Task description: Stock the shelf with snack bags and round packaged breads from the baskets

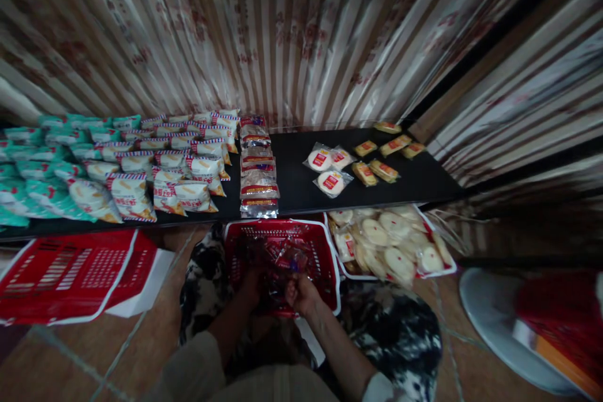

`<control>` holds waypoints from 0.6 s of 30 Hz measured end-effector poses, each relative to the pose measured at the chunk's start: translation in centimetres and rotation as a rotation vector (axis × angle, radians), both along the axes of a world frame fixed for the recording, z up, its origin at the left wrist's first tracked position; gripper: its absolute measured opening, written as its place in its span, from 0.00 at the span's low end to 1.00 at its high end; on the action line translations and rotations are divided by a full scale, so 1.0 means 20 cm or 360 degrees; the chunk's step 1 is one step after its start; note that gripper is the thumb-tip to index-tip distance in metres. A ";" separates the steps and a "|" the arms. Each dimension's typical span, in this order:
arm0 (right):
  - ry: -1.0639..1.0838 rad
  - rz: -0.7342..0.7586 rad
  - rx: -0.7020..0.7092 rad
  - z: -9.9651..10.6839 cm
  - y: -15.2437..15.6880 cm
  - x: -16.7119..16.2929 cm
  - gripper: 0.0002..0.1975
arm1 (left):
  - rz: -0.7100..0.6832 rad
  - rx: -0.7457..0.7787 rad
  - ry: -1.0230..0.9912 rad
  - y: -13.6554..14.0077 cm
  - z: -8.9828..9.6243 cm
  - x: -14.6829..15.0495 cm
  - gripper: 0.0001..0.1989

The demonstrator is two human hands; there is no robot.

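Observation:
Both hands reach down into a red plastic basket with a white rim, standing between my knees. My right hand has its fingers curled in at the edge of a shiny clear-and-red packet and appears to grip it. My left hand is at the left side of the basket; its fingers are lost in shadow. More dark, glossy packets lie around both hands. Just beyond the basket, a column of silver-and-red packets runs from front to back on the black table.
White chip-style bags and teal bags fill the table's left. Round white packets and small yellow packets lie right. A basket of round packaged cakes, a tipped red basket and a grey stool stand around.

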State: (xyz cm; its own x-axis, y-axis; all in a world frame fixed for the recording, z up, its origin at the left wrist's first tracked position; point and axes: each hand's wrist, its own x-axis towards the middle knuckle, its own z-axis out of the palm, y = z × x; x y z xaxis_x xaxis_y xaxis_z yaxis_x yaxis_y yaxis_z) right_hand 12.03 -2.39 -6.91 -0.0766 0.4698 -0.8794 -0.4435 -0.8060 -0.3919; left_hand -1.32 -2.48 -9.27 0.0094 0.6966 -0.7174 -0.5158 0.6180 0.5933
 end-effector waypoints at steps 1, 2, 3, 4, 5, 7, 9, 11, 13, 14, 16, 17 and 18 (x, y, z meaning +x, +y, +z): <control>0.0015 -0.0027 -0.0063 0.03 -0.02 0.01 0.18 | -0.0021 0.0094 -0.0069 0.00 0.03 0.00 0.12; 0.0034 -0.0058 -0.0123 0.06 -0.04 0.03 0.17 | -0.0043 0.0167 -0.0125 -0.01 0.05 0.00 0.13; 0.0052 -0.0085 -0.0163 0.09 -0.06 0.04 0.17 | -0.0066 0.0209 -0.0155 -0.01 0.07 -0.01 0.14; 0.0076 -0.0115 -0.0186 0.12 -0.07 0.05 0.16 | -0.0089 0.0221 -0.0160 -0.02 0.10 -0.01 0.14; 0.0107 -0.0155 -0.0203 0.14 -0.09 0.07 0.15 | -0.0117 0.0233 -0.0159 -0.03 0.12 -0.01 0.15; 0.0168 -0.0238 -0.0232 0.18 -0.12 0.09 0.13 | -0.0178 0.0278 -0.0136 -0.05 0.16 -0.01 0.17; 0.0162 -0.0252 -0.0238 0.21 -0.16 0.10 0.12 | -0.0254 0.0364 -0.0077 -0.06 0.21 -0.01 0.19; 0.0031 -0.0169 -0.0168 0.22 -0.20 0.12 0.11 | -0.0310 0.0450 0.0006 -0.07 0.26 0.00 0.19; -0.0168 -0.0095 0.0011 0.23 -0.22 0.15 0.08 | -0.0350 0.0486 0.0054 -0.07 0.31 0.01 0.20; -0.0258 -0.0082 0.0125 0.24 -0.23 0.16 0.07 | -0.0346 0.0488 0.0058 -0.06 0.33 0.01 0.21; -0.0380 -0.0097 0.0355 0.28 -0.24 0.19 0.12 | -0.0316 0.0473 0.0045 -0.05 0.38 0.03 0.24; -0.0401 -0.0100 0.0454 0.30 -0.24 0.20 0.16 | -0.0301 0.0472 0.0039 -0.04 0.39 0.04 0.25; -0.0401 -0.0093 0.0541 0.32 -0.23 0.21 0.20 | -0.0284 0.0488 0.0044 -0.03 0.41 0.05 0.25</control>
State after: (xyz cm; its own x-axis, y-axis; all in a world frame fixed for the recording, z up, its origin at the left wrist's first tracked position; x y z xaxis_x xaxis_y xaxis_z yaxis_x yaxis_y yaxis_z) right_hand 16.32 -7.03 -0.50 0.1564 0.7332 -0.6617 -0.3411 -0.5887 -0.7329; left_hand -0.30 -2.98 -1.04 0.1335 0.8686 -0.4771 -0.3970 0.4880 0.7773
